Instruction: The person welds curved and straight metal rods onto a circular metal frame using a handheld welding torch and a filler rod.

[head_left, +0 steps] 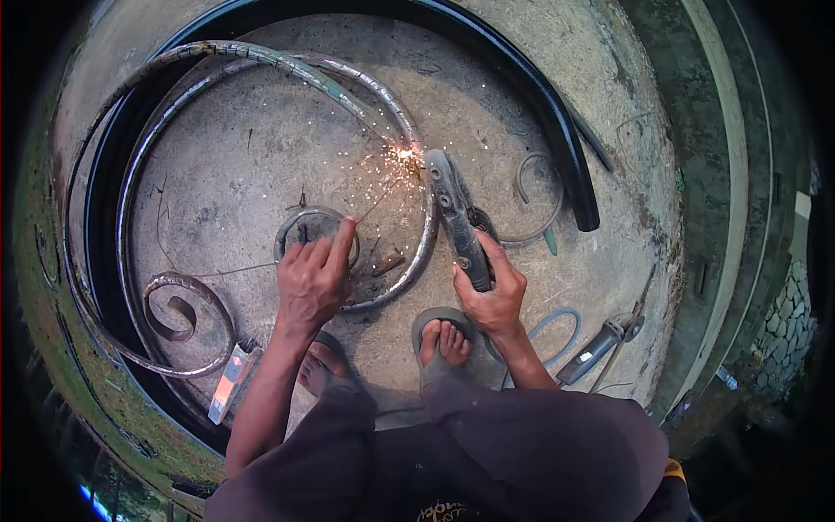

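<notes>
Left hand (315,277): index finger extended, remaining fingers curled around a thin rod (374,205) angled toward the sparks (404,155), presumably for reach. Right hand (494,294): fingers wrapped around a dark bolted tool (452,213) beside the scrolled metal pipe (270,57), which lies on concrete (230,170).

Bare hands (313,277), bare forearms (265,396); dark trousers (544,444), dark open-toed sandals (444,314); dark top with pale lettering (442,510)

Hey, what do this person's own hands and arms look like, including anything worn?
The left hand and right hand are both ungloved. The left forearm and right forearm are uncovered where visible: no sleeve, watch or bracelet shows.
</notes>
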The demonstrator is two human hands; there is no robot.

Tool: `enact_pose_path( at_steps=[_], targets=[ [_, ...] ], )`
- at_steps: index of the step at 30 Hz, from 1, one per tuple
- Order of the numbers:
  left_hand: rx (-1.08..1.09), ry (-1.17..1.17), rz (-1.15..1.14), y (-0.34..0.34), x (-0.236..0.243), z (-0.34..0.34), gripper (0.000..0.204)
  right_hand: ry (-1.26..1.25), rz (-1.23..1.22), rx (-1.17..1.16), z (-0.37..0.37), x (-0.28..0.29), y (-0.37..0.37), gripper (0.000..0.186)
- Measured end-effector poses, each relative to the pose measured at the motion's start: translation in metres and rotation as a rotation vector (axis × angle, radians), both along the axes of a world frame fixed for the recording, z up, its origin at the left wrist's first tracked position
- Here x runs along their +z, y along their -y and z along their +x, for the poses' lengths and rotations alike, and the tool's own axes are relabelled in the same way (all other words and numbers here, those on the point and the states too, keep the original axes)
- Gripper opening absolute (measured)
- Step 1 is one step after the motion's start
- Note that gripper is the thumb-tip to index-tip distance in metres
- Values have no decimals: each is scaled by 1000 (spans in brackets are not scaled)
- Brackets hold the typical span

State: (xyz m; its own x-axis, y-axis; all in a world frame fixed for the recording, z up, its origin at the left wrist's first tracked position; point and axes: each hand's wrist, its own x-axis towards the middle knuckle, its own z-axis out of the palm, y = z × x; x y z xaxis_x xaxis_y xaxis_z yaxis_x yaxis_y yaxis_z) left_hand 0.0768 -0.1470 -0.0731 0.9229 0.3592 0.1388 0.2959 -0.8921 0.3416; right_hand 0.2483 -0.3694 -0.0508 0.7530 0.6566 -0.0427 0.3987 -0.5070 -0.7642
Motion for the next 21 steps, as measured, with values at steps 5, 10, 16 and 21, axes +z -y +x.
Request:
enact_pose_path(
  at_steps=[5, 10, 16, 21],
  targets=[
    [86, 71, 33, -5, 20, -1, 58, -765, 214, -302, 3, 2, 8, 62],
    [58, 65, 66, -2, 24, -2, 55, -111, -35, -70, 3, -3, 12, 61],
    [15, 7, 93, 1, 22, 2, 55, 110, -22, 38, 4, -5, 2, 60],
    [31, -16, 96, 1, 22, 4, 55, 122, -40, 47, 4, -4, -4, 59]
  ],
)
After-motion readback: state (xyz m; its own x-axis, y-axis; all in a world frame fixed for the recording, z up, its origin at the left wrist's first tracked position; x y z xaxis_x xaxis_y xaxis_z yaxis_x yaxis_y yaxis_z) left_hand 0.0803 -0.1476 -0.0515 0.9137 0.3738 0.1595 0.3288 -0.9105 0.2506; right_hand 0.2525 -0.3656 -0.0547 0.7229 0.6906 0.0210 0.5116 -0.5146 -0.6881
